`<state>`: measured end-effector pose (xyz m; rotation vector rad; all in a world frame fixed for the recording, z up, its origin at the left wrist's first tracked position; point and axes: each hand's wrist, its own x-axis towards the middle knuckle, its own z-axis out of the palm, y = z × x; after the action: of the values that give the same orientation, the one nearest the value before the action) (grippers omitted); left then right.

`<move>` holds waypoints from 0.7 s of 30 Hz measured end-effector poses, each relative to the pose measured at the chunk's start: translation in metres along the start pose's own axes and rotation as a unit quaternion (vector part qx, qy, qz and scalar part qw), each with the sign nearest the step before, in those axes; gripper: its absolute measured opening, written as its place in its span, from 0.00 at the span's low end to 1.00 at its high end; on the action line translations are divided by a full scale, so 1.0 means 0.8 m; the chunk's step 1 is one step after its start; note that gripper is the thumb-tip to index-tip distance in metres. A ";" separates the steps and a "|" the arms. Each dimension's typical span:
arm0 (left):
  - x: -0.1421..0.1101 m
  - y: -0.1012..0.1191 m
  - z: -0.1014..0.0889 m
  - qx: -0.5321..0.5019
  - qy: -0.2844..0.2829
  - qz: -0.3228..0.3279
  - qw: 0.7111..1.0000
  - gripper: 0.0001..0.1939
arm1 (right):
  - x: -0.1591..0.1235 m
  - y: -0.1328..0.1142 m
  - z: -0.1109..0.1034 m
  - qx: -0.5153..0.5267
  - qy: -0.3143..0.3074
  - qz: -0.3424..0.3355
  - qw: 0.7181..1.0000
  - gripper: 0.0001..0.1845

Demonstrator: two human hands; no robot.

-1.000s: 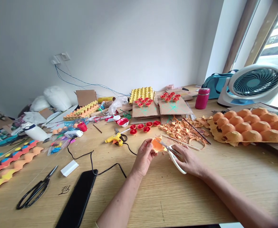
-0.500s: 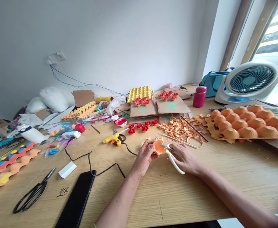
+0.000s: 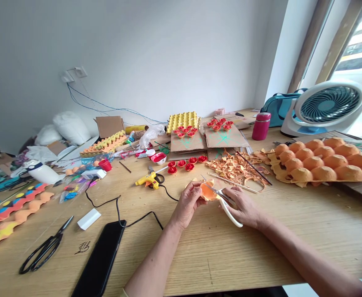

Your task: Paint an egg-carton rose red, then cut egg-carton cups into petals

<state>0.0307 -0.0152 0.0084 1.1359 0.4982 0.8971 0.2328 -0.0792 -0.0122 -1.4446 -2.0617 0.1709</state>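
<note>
over table (image 3: 199, 255), left grip (image 3: 187, 202) pinching orange cup (image 3: 206, 193), right grip (image 3: 243, 208) holding scissors (image 3: 229, 215); table's front edge well apart.

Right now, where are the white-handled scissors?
In the head view, the white-handled scissors are right of centre, held in the right hand, their blades at the orange carton piece in the left hand.

Plenty of bare tabletop (image 3: 320, 218) opens right of the right hand (image 3: 242, 207), a wide lane! Left of the left hand (image 3: 187, 204), the black cord (image 3: 152, 212) loops across, smartphone (image 3: 100, 260) beyond. Straight ahead, the yellow glue gun (image 3: 148, 180) and red flowers (image 3: 189, 166) crowd in; farther right, orange scraps (image 3: 230, 166) and the egg tray (image 3: 323, 163) form a barrier.
</note>
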 end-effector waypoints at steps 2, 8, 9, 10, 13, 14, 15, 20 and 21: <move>0.000 0.000 -0.001 0.000 0.001 0.001 1.000 0.17 | 0.000 0.000 0.000 0.001 0.000 -0.001 1.000 0.13; 0.001 0.001 -0.001 -0.014 0.007 0.001 1.000 0.17 | -0.001 0.001 0.001 0.010 0.001 0.000 1.000 0.15; 0.001 0.001 -0.001 -0.016 0.006 0.002 1.000 0.18 | -0.002 0.001 0.002 0.011 0.002 0.001 1.000 0.16; 0.001 0.001 -0.002 -0.017 0.005 0.003 1.000 0.18 | -0.002 0.002 0.002 0.012 0.003 0.001 1.000 0.16; 0.001 0.002 -0.002 -0.008 -0.007 0.010 1.000 0.20 | -0.002 0.002 0.002 0.013 0.007 0.005 1.000 0.16; 0.001 0.002 -0.003 0.002 -0.015 0.016 1.000 0.21 | -0.002 0.002 0.002 0.013 0.010 0.006 1.000 0.16; 0.001 0.002 -0.003 0.017 -0.022 0.026 0.999 0.23 | -0.002 0.002 0.002 0.012 0.014 0.009 1.000 0.16; -0.002 0.000 0.000 0.128 -0.008 0.098 0.987 0.26 | 0.000 0.002 0.002 0.011 0.022 0.015 1.000 0.16; -0.003 0.000 0.001 0.152 0.000 0.112 0.982 0.24 | 0.000 0.002 0.002 0.010 0.022 0.016 1.000 0.16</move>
<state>0.0301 -0.0178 0.0082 1.4919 0.5257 1.0382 0.2335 -0.0781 -0.0141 -1.4560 -1.9975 0.1712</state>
